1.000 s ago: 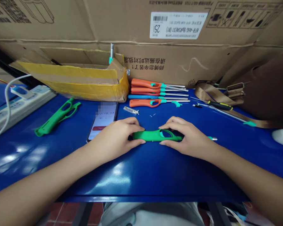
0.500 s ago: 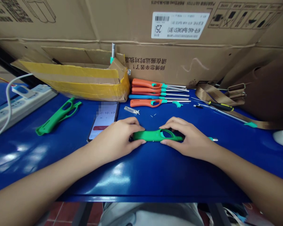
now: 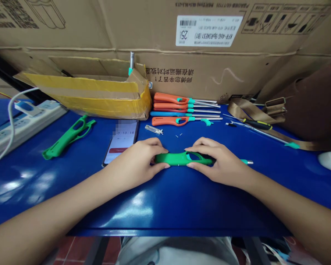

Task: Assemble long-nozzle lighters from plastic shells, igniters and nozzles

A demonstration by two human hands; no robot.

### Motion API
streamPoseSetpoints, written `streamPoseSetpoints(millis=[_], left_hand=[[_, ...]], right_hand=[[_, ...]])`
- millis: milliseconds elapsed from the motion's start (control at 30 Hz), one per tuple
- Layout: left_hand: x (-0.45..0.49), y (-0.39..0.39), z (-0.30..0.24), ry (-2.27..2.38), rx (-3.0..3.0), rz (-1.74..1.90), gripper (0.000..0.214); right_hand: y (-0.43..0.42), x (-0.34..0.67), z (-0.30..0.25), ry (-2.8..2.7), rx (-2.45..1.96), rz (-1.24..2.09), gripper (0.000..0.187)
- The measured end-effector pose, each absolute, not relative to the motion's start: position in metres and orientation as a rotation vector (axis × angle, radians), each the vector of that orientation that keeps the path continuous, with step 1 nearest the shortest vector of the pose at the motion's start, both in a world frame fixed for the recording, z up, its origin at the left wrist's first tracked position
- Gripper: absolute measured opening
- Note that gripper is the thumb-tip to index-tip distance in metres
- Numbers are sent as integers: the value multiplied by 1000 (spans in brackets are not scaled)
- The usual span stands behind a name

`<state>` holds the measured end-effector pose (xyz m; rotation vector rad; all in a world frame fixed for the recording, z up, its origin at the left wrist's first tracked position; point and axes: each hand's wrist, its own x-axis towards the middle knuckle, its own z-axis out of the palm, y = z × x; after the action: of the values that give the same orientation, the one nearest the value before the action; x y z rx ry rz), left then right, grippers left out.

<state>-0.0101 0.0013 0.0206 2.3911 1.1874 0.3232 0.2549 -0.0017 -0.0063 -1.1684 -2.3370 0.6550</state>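
Observation:
Lying lengthwise on the blue table, a green lighter casing [image 3: 172,159] is gripped at both ends. My left hand [image 3: 147,159] pinches its left end between thumb and fingers. Around the trigger loop, my right hand [image 3: 213,158] holds the other end with thumb below and fingers above. A turquoise-collared metal tube tip [image 3: 247,162] sticks out past my right hand; its middle is hidden under the palm. Behind the casing lie a small clear fuel cartridge [image 3: 153,129], two tiny white pins [image 3: 179,135] and a loose turquoise trigger [image 3: 206,122].
Several orange and blue stick lighters [image 3: 171,120] lie stacked at the back. Left are green casing halves [image 3: 66,138], a phone [image 3: 124,136] and a power strip [image 3: 22,125]. A taped carton [image 3: 99,99] stands behind; a screwdriver [image 3: 257,124] and metal tube [image 3: 276,136] lie right.
Both hands keep their hold on the green casing with almost no movement. The phone's timer has advanced by one second, and the view has shifted very slightly.

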Motion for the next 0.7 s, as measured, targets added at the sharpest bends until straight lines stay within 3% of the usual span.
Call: streamPoseSetpoints(millis=[700], left_hand=[[-6,-6,20,1219,2689,163,28]], right_hand=[[-2,257,-12,-2422,-1132,532,36]])
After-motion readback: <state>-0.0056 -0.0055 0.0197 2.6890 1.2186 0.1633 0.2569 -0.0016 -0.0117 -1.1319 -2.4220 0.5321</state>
